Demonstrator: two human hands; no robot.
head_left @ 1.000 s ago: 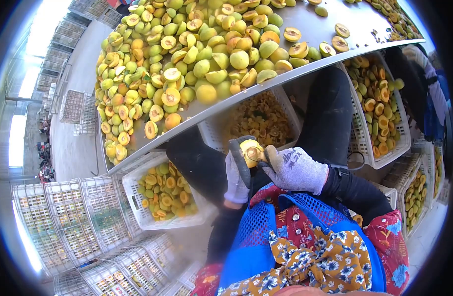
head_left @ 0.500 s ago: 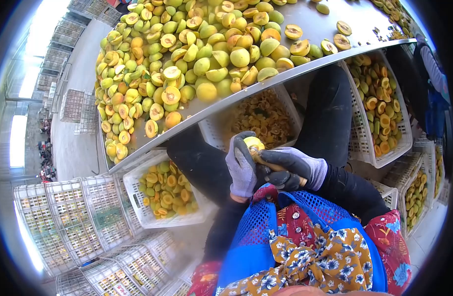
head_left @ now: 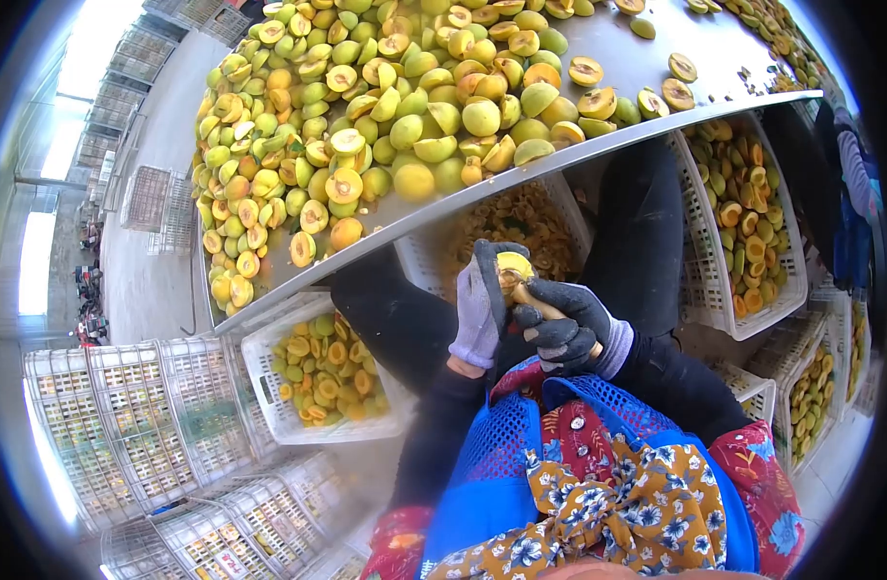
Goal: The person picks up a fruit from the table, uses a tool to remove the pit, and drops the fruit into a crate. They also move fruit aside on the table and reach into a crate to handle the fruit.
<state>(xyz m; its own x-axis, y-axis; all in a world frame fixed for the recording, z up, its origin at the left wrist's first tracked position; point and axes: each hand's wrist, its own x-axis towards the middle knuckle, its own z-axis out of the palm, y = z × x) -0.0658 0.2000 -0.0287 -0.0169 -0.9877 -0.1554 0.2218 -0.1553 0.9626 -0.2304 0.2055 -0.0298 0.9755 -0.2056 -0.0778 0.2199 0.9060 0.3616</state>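
My left hand [head_left: 476,314], in a lilac glove with a dark palm, is closed around a yellow-green fruit half [head_left: 514,263], cut face up. My right hand [head_left: 577,327], gloved alike, is wrapped round a tool with a pale wooden handle [head_left: 551,312]. The tool's working end meets the fruit's cut face; its exact shape is hidden. Both hands are above my lap, before the metal table [head_left: 395,224]. Many halved fruits [head_left: 405,126] are heaped on that table.
Under the table edge, a crate [head_left: 419,259] holds brownish scraps. A white crate of fruit halves [head_left: 260,372] stands at left, another crate [head_left: 699,271] at right. Stacked crates [head_left: 124,425] fill the lower left. A person in dark clothes [head_left: 854,193] is at far right.
My right hand has rolled, its fingers now curled more visibly around the handle. The fruit half has tipped slightly and shifted a little right in my left hand. The view has moved slightly.
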